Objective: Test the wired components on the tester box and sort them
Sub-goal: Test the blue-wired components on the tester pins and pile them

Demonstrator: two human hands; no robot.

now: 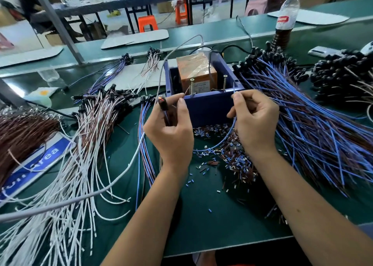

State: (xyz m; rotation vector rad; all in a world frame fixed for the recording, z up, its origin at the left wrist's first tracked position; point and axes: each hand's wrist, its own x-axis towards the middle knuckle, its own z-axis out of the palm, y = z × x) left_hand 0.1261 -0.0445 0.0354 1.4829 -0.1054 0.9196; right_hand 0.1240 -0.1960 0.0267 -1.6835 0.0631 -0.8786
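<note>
A blue tester box (207, 104) stands in the middle of the green table, with an orange block (196, 72) and two upright screws (224, 82) inside. My left hand (171, 128) grips a black component (162, 104) whose tip glows red, and pinches its brown wire end beside the left screw. My right hand (254, 118) pinches the blue wire (224, 140) of the same part and holds its end at the box rim near the right screw.
A big heap of blue-and-brown wired components (314, 112) lies to the right. White-and-brown ones (88, 144) spread out on the left, and a small blue-wired bundle (144, 144) lies by my left wrist. Cut insulation bits (232, 157) litter the mat. A bottle (285, 17) stands far right.
</note>
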